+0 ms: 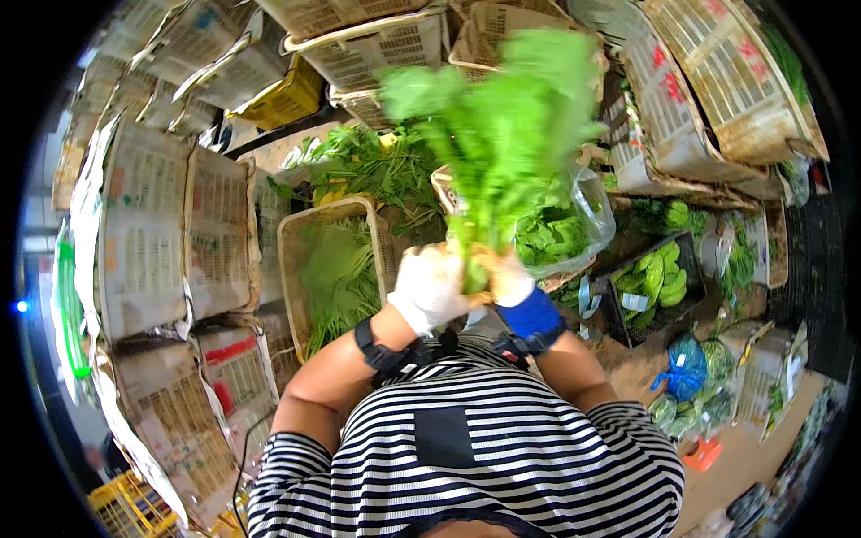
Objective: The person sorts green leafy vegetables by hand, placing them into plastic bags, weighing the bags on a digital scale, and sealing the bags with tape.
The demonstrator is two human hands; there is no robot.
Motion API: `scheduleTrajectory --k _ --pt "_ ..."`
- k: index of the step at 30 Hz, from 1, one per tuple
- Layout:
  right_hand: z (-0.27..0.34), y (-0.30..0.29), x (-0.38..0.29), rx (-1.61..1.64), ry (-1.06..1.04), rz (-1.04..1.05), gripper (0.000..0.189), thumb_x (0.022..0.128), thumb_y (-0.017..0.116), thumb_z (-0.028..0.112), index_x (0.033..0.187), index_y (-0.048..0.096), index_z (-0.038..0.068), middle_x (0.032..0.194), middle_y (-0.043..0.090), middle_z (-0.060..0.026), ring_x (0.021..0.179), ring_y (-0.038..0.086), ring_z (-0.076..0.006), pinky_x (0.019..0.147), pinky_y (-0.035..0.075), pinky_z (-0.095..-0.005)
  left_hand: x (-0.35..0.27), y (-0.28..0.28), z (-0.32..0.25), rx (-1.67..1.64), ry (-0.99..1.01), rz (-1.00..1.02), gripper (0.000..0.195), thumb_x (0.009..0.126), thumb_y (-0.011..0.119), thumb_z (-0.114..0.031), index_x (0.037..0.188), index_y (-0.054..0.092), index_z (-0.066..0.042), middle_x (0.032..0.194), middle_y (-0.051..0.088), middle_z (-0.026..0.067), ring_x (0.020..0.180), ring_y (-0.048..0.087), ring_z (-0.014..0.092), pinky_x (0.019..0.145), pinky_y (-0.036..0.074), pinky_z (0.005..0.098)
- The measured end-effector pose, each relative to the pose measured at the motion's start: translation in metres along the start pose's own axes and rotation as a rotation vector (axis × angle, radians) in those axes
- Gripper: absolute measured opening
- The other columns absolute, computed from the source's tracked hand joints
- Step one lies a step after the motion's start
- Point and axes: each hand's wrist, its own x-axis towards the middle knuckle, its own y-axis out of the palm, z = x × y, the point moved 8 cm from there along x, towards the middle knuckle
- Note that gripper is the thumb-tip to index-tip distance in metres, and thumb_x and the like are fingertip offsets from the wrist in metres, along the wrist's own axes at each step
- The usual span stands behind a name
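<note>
Both my hands wear gloves and hold a bunch of leafy greens [504, 134] upright by its stems, in front of my chest. My left hand [430, 282], in a white glove, grips the stem ends from the left. Around them from the right closes my right hand [501, 272], its glove stained and its cuff blue. The leaves are blurred. Behind the bunch, a clear plastic bag [595, 215] with leafy greens lies open in a basket partly hidden by the bunch. To the left stands a plastic crate [289, 269] holding long green stalks.
Stacked white crates [141, 235] rise on the left, with more crates [672, 101] at the upper right. A black crate [625, 329] holds bitter melons [656, 272]. Loose greens [377, 168] lie beyond the left crate. A blue plastic bag [686, 366] sits at the right.
</note>
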Motion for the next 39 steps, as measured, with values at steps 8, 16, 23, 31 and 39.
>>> scheduleTrajectory --k 8,16,23,31,39 --pt "0.072 -0.114 -0.092 0.205 -0.367 -0.040 0.081 0.073 0.070 0.014 0.139 0.024 0.017 0.133 0.035 -0.0100 0.100 0.053 -0.0175 0.087 0.047 -0.0388 0.046 -0.006 -0.065 -0.441 0.329 -0.204 0.062 0.074 0.066 -0.039 0.123 0.048 -0.005 0.066 0.051 0.0104 0.056 0.053 0.028 0.052 0.043 0.0370" --pt "0.096 -0.138 -0.144 0.510 -0.560 0.021 0.031 0.083 0.062 0.020 0.109 0.051 0.007 0.097 0.049 -0.0034 0.091 0.051 -0.0178 0.096 0.039 -0.0396 0.135 0.153 0.049 -0.767 -0.390 -0.119 0.076 0.073 0.067 -0.047 0.124 0.042 0.004 0.108 0.056 0.0282 0.102 0.056 0.037 0.086 0.045 0.0381" --pt "0.119 -0.117 -0.139 0.393 -0.632 0.026 0.030 0.082 0.062 0.018 0.108 0.052 0.008 0.097 0.049 -0.0032 0.089 0.050 -0.0174 0.096 0.038 -0.0388 0.143 0.253 0.050 -1.589 -0.429 0.384 0.020 0.078 0.057 -0.003 0.095 0.061 0.004 0.081 0.063 0.0091 0.066 0.058 0.013 0.066 0.048 0.0238" --pt "0.134 -0.122 -0.112 0.141 -0.707 -0.213 0.035 0.086 0.057 0.027 0.115 0.050 0.008 0.093 0.059 -0.0046 0.080 0.056 -0.0188 0.084 0.041 -0.0412 0.128 0.195 0.047 -0.821 -0.430 -0.124 0.061 0.074 0.070 -0.040 0.118 0.052 -0.003 0.103 0.061 0.0115 0.096 0.057 0.018 0.087 0.043 0.0271" --pt "0.165 -0.139 -0.120 -0.143 -0.873 -0.385 0.051 0.079 0.066 0.017 0.124 0.044 0.013 0.111 0.054 -0.0039 0.089 0.056 -0.0182 0.084 0.046 -0.0411 0.111 0.212 0.039 -1.738 -0.396 0.111 0.033 0.080 0.055 -0.010 0.112 0.056 0.000 0.073 0.060 0.0037 0.065 0.053 0.013 0.069 0.046 0.0279"
